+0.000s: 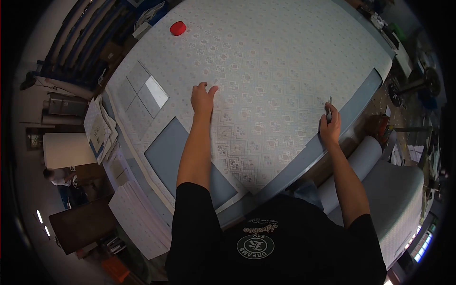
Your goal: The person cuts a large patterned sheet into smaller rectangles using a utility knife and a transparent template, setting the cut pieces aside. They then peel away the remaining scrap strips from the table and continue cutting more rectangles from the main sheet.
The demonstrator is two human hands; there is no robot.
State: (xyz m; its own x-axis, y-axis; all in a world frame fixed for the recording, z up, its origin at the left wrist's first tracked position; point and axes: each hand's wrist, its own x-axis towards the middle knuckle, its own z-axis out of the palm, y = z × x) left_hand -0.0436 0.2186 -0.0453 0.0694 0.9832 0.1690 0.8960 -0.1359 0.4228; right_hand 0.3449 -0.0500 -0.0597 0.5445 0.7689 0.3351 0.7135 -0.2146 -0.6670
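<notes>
A large sheet of patterned white fabric (266,66) lies spread over a wide cutting table (361,102). My left hand (203,99) rests flat on the fabric near the middle, fingers slightly spread, holding nothing. My right hand (330,124) is at the fabric's right edge, closed around a thin dark tool (328,110) that points up and away from me; I cannot tell what kind of tool it is. A red round object (178,28) sits on the fabric at the far left.
Grey panels (167,151) and a glossy square (156,91) show on the table's left part. Rolls of fabric (380,180) lie at the right near me. Stacked patterned sheets (100,127) and a white roll (69,149) stand left. Another person (59,176) is far left.
</notes>
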